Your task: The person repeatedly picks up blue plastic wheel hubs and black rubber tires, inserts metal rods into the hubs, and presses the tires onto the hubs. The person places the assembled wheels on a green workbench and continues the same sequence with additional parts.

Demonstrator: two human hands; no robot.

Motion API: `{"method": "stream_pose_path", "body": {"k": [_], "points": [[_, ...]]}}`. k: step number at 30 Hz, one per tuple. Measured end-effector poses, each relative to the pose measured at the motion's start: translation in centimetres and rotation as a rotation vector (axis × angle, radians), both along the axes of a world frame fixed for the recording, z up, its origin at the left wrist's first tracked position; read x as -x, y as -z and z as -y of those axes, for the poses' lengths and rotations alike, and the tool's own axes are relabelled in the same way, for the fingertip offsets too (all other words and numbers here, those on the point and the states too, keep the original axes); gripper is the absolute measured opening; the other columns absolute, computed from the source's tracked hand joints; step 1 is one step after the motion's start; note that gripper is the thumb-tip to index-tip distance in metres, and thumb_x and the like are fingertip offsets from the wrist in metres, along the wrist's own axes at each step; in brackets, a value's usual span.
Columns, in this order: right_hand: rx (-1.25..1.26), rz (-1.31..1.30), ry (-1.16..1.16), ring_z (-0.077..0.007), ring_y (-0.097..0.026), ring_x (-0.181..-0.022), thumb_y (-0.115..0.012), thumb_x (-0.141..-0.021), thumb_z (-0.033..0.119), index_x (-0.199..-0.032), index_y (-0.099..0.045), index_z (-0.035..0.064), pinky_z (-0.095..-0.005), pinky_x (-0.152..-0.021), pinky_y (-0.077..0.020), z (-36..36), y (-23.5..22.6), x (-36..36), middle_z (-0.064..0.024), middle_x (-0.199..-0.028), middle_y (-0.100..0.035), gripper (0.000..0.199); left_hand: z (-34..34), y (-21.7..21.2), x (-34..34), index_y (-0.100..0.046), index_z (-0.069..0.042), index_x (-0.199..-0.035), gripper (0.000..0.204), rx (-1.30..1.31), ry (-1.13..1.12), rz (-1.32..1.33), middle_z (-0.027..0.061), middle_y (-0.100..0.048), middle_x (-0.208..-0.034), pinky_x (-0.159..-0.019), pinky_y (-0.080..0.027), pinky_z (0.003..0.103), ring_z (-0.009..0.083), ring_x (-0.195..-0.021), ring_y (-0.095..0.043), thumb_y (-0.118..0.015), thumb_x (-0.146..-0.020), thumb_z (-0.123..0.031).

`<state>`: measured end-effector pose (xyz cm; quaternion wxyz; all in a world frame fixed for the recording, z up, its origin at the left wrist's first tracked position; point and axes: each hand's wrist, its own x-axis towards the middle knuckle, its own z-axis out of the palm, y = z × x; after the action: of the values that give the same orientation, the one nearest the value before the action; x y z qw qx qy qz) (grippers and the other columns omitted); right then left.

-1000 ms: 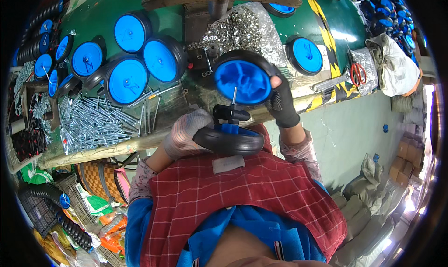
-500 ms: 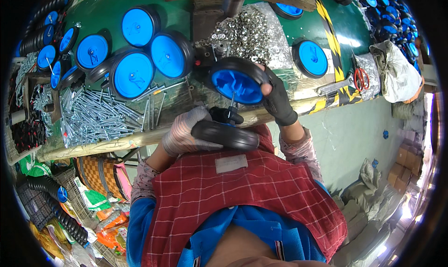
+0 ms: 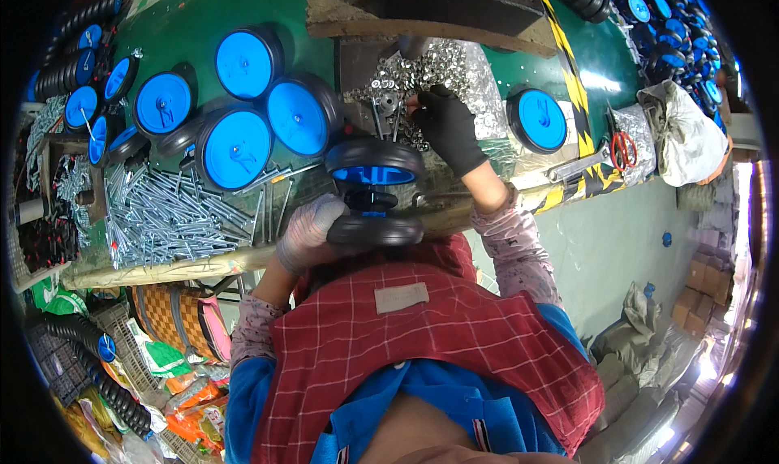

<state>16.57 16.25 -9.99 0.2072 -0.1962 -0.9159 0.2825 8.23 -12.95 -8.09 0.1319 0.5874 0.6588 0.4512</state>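
My left hand (image 3: 311, 230), in a pale striped glove, grips the near black-tyred wheel (image 3: 377, 230) by its left side. A second wheel (image 3: 375, 160), blue inside, stands just beyond it. A dark hub piece (image 3: 371, 199) sits between the two wheels. My right hand (image 3: 448, 131), in a black glove with bare fingertips, is at the left edge of a heap of small metal fasteners (image 3: 454, 66). Its fingers are bent together, and what they hold is too small to tell. Two thin upright metal rods (image 3: 376, 119) stand beside its fingertips.
Several blue-and-black wheels (image 3: 235, 149) lie on the green table's left side, behind a pile of long bolts (image 3: 174, 216). A dark machine part (image 3: 430, 14) overhangs the far middle. To the right are a single wheel (image 3: 541, 121), red-handled scissors (image 3: 623, 150) and a white sack (image 3: 686, 131).
My right hand has let go of the far wheel and moved away to the fastener heap. The far wheel, tilted before, now lines up with the near one. The view has shifted slightly.
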Motion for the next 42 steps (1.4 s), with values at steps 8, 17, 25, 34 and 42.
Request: {"method": "stream_pose_path", "body": {"k": [8,17,25,34,42], "points": [[-0.144,0.065,0.052,-0.0338,-0.066,-0.077,-0.069,-0.08,0.016,-0.091,-0.072,0.0095,-0.0407,-0.068,-0.0531,0.4,0.1,1.3,-0.0122,-0.087,-0.067,0.013,0.0,0.3,-0.3,-0.059,-0.007,-0.085,0.046,-0.028,-0.045,0.022,0.0109,-0.061,-0.075,-0.06,-0.051,0.039,0.0317,-0.068,-0.063,-0.092,-0.056,-0.02],[0.239,-0.018,0.086,-0.0081,-0.064,-0.071,-0.07,-0.089,0.012,-0.106,-0.073,0.0019,-0.024,-0.068,-0.0507,-0.2,-0.3,0.1,-0.0091,-0.083,-0.074,0.02,0.0,0.0,-0.2,-0.059,-0.009,-0.084,0.05,0.057,-0.036,0.041,0.0097,-0.061,-0.075,-0.059,-0.051,0.039,0.032,-0.067,-0.063,-0.094,-0.054,-0.028],[0.388,-0.1,0.099,-0.0098,-0.064,-0.069,-0.07,-0.089,0.011,-0.1,-0.071,0.0019,-0.0256,-0.064,-0.0506,0.0,-0.8,-0.3,-0.0066,-0.081,-0.072,0.014,-0.1,-0.1,-0.2,-0.06,-0.009,-0.085,0.051,0.073,-0.044,0.079,0.0093,-0.062,-0.075,-0.06,-0.052,0.039,0.0323,-0.068,-0.063,-0.094,-0.053,-0.03],[0.113,-0.224,0.037,-0.0235,-0.069,-0.072,-0.071,-0.086,0.012,-0.092,-0.069,0.0061,-0.0312,-0.066,-0.0533,1.5,-1.6,0.9,-0.0095,-0.085,-0.07,0.009,-0.2,-0.2,-0.2,-0.06,-0.009,-0.083,0.051,0.088,-0.029,0.058,0.0089,-0.062,-0.076,-0.06,-0.051,0.039,0.0322,-0.068,-0.063,-0.094,-0.053,-0.032],[0.173,-0.133,0.009,-0.021,-0.071,-0.076,-0.069,-0.09,0.015,-0.096,-0.068,0.0067,-0.0307,-0.067,-0.0532,1.7,-1.3,1.8,-0.007,-0.086,-0.072,0.011,0.0,0.0,0.1,-0.057,-0.009,-0.093,0.054,0.101,0.029,0.048,0.009,-0.062,-0.083,-0.065,-0.052,0.042,0.0331,-0.075,-0.063,-0.092,-0.059,-0.034]]}}
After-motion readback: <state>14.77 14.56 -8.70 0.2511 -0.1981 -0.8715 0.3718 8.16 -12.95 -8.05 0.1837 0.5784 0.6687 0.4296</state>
